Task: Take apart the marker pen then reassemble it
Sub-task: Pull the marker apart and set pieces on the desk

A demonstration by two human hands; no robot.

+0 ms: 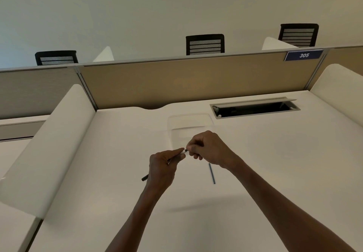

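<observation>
Both hands pinch the marker pen [183, 150] above the desk [275, 153]: left hand [162, 168] clenched around its barrel, right hand [208, 149] nipping the tip. Light, stiff, probably slick; grip near the joint.

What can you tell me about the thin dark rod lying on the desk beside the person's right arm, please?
The thin dark rod is a slim, straight, dark grey-blue stick, probably the marker's ink core, though its material is too small to tell. It lies flat on the white desk, running almost straight away from the camera. It rests alone just below the right hand, and neither hand touches it.
</observation>
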